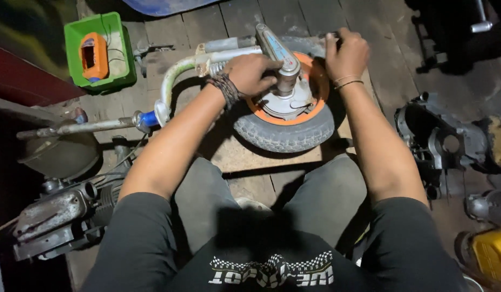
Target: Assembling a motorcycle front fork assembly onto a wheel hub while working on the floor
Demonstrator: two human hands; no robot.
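Observation:
A small scooter wheel (285, 132) with a grey tyre and an orange rim lies flat on a wooden board. A pale curved fork tube (177, 73) runs from its grey hub to the left. A grey shock absorber (276, 47) stands tilted over the hub. My left hand (253, 73) is closed around the base of the shock absorber at the hub. My right hand (345, 54) grips the far edge of the tyre. Beaded bracelets sit on my left wrist, thin bangles on my right.
A green crate (121, 43) holding an orange part (94, 57) stands at the far left. A dirty engine block (61, 213) lies by my left knee. Grey engine casings (442, 140) lie to the right, and a yellow object (491, 251) at the lower right.

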